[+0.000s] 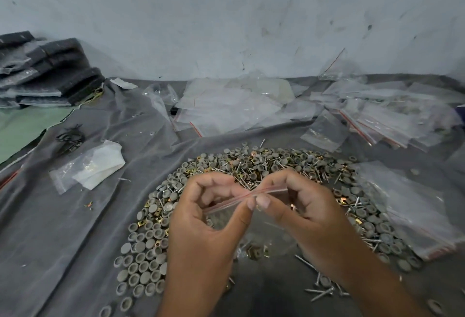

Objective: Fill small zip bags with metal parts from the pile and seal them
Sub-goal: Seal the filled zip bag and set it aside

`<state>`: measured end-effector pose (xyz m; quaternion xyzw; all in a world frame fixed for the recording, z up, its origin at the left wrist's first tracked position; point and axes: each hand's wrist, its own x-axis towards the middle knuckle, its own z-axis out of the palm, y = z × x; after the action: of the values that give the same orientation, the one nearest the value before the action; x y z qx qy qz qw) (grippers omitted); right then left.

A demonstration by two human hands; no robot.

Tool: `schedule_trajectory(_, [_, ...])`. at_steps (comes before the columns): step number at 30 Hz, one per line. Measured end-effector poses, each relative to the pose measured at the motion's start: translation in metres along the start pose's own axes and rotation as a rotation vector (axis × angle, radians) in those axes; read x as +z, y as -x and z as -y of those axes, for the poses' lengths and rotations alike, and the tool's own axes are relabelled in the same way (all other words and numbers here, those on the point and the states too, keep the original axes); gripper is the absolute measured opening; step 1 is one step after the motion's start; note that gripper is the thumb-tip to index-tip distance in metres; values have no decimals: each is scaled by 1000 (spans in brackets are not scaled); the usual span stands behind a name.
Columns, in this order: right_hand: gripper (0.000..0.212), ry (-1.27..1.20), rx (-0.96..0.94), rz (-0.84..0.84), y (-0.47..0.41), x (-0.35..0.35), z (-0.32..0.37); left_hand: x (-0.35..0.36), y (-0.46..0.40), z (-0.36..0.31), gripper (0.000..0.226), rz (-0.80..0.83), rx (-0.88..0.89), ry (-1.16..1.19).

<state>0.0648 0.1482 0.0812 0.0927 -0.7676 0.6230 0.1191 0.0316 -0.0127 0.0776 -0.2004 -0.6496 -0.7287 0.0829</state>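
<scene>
— Sealing, is it? Both hands look busy at the top of that small bag (241, 218).

— Yes. The left hand (201, 218) pinches the red-lined zip strip (247, 194) between thumb and curled fingers, and the right hand (309, 213) pinches the same strip a little further along. The bag hangs below them, just above the near edge of the pile (251, 165) of caps, nails and square nuts.

— Anything inside it yet?

— A few brass-coloured nuts (254, 251) and some thin nails sit at the bottom, as far as the clear plastic lets me see (the count I cannot tell).

— So how would you close it cleanly?

— I judge the strip wants lining up first, both lips level, then a firm pinch run from one end to the other. Keep the bag hanging upright so the parts stay low and clear of the seal.

— What could spoil it?

— A nail point poking up into the strip, or the lips set crooked, leaving a gap at one corner.

— And afterwards?

— Probably onto the filled bags (377, 120), beyond the pile and to its right; the empty bags (226, 108) lie straight behind the pile, and another stack of bags (412, 213) rests on the pile's right edge, all on the grey cloth (63, 228).
</scene>
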Motion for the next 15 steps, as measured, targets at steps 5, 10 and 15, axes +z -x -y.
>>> schedule_trajectory(5, [20, -2, 0, -24, 0, 1, -1, 2, -1, 0, 36, 5, 1, -12])
schedule_trajectory(10, [18, 23, -40, -51, -1, 4, -4, 1, -1, 1, 44, 12, -29, 17])
schedule_trajectory(15, [17, -75, -20, -80, 0, 0, -4, -1, -3, 2, 41, -18, -36, 64])
